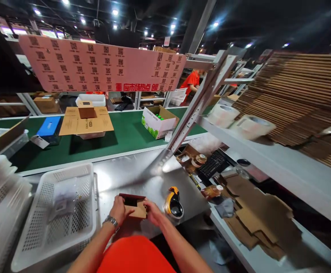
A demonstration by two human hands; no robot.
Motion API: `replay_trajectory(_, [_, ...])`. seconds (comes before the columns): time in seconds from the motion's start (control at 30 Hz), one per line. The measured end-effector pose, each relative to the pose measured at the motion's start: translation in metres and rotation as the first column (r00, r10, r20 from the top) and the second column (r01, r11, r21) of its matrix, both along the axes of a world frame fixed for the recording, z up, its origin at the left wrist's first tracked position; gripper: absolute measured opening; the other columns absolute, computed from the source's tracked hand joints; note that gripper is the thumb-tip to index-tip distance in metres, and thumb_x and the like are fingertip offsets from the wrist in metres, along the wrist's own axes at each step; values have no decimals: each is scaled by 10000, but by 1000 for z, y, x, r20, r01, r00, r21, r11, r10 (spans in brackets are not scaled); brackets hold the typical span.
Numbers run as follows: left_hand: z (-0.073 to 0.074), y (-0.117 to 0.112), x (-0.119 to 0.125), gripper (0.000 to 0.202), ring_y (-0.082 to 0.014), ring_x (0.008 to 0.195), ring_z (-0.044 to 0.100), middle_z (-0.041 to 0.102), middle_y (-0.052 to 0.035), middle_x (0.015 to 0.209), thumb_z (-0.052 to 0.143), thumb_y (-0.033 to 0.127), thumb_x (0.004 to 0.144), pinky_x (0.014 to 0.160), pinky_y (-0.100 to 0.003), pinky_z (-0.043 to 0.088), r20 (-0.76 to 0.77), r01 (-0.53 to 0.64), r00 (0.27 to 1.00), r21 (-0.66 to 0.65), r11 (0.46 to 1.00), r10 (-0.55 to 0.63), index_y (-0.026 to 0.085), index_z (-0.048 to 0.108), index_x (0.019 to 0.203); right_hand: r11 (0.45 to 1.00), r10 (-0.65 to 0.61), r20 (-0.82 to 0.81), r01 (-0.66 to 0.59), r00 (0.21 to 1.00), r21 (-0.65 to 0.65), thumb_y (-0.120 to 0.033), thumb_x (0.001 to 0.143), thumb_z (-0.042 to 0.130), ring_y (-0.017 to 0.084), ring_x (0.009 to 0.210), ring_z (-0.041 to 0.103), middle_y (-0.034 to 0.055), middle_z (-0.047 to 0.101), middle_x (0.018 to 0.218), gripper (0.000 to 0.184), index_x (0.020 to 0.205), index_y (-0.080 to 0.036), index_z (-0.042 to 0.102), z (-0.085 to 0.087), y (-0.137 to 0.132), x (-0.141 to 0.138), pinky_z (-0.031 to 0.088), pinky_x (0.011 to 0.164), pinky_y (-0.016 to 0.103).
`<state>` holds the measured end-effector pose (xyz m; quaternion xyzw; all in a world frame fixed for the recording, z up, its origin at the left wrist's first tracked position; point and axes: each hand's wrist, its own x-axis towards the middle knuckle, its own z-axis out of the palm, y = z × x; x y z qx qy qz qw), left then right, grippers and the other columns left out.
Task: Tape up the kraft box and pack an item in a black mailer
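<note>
A small brown cardboard box (134, 204) sits on the steel worktable (142, 172) just in front of me. My left hand (118, 211), with a watch on the wrist, grips the box's left side with curled fingers. Its right side is held by my right hand (153, 212), fingers closed on a flap. The box's top is open and dark inside. A yellow and black tape dispenser (173, 203) lies on the table right beside my right hand.
A white plastic basket (77, 227) holding bagged items stands at my left. Behind runs a green conveyor (125, 134) carrying an open flat carton (86, 123) and a white coconut water box (159, 121). Right: shelf with tape rolls (252, 127), stacked flat cardboard (304, 98), keyboard (212, 165). A person in orange works beyond.
</note>
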<state>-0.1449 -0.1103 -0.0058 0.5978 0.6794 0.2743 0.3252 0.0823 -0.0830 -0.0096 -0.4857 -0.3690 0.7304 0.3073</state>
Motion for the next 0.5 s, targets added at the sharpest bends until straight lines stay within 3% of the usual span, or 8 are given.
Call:
replay_trajectory(0.1, [-20,-6,3,692,-420,1206,789,749,-239,1326,828,570,786,1080,-572,638,175,-128,977,27,991,122,175,582,1297,993,-117,-43,116,992,-28,-707,904,658,301,1022,726,118,798,1064,546,1099,-204,748,9,0,-5,587,854,431])
replay_trajectory(0.23, [-34,-13,6,1036,-433,1414,719,653,-281,1595,882,581,680,1213,-602,579,419,-274,876,21,961,240,190,467,1544,945,-324,7,324,946,36,-752,726,826,296,1082,691,87,795,1109,671,1126,-217,771,0,-7,-19,579,917,387])
replay_trajectory(0.4, [-35,-16,2,846,-405,1539,635,640,-255,1657,601,710,928,1326,-561,485,417,-225,882,-32,974,217,148,587,1559,892,-409,146,362,901,270,-694,811,655,290,1084,675,84,775,1201,638,1240,-227,727,-31,-22,-27,545,937,388])
replay_trajectory(0.5, [-34,-13,3,746,-372,1468,687,711,-240,1572,457,684,1025,1297,-514,510,365,-253,898,-24,967,244,143,636,1506,882,-412,154,351,898,314,-696,884,562,289,1090,696,98,767,1258,664,1326,-213,677,-41,-25,-31,553,943,397])
